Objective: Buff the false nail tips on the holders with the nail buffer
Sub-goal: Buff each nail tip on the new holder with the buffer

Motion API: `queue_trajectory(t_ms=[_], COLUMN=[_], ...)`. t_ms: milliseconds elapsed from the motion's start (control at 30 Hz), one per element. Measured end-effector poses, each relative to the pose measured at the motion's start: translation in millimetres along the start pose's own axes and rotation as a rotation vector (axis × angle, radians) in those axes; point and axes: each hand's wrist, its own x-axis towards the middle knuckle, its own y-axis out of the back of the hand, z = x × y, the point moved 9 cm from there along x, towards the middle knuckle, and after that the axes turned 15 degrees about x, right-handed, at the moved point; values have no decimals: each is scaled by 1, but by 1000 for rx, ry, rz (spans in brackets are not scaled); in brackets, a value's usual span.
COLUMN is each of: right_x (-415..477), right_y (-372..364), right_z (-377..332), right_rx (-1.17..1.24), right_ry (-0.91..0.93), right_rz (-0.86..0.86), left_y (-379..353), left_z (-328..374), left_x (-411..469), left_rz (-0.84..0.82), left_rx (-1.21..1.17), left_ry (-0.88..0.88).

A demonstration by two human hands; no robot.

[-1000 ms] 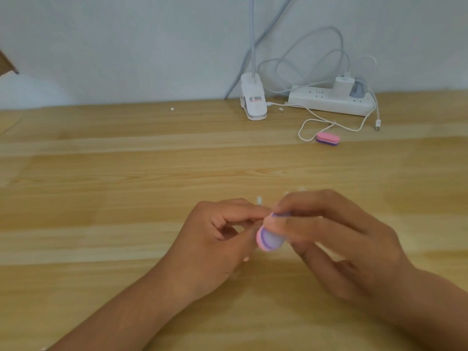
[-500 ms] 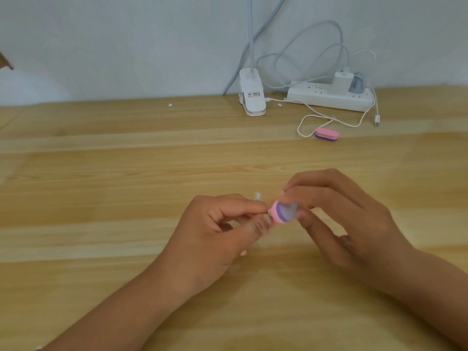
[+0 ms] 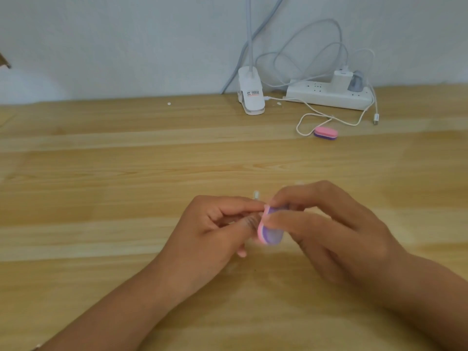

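Head-camera view of a wooden table (image 3: 101, 173). My left hand (image 3: 212, 231) was curled, thumb and forefinger pinched together on what I judged to be a holder with its false nail tip. The thing itself was hidden between my fingers. My right hand (image 3: 329, 224) gripped the pink and purple nail buffer (image 3: 269, 231) between thumb and fingers, its pink edge touching my left fingertips, both hands just above the table near its middle. A small clear piece (image 3: 256, 195) stood just behind my left fingers, too blurred to name. A second buffer (image 3: 325, 133) lay well apart near a white power strip (image 3: 326, 96).

To buff well, I judged I should keep the left pinch steady and low on the holder, lay the buffer flat on the tip, and stroke lightly so the tip would not pop off.

Compared with half a second earlier, the buffer had slid down and slightly toward my left hand, showing more of its purple face. My right hand had dropped with it, and my left hand had hardly shifted.
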Motion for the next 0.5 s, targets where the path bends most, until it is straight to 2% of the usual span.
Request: queue_trajectory(t_ms=[367,500], right_x=[-1,2], right_y=[9,1], right_z=[11,10], right_rx=[-23,106], right_ry=[-44,-134], right_rz=[93,90], left_y=[-1,-4], left_z=[1,2], left_x=[2,1], left_rz=[-12,-41], left_rx=[-84,-88], left_ry=[-8,-3])
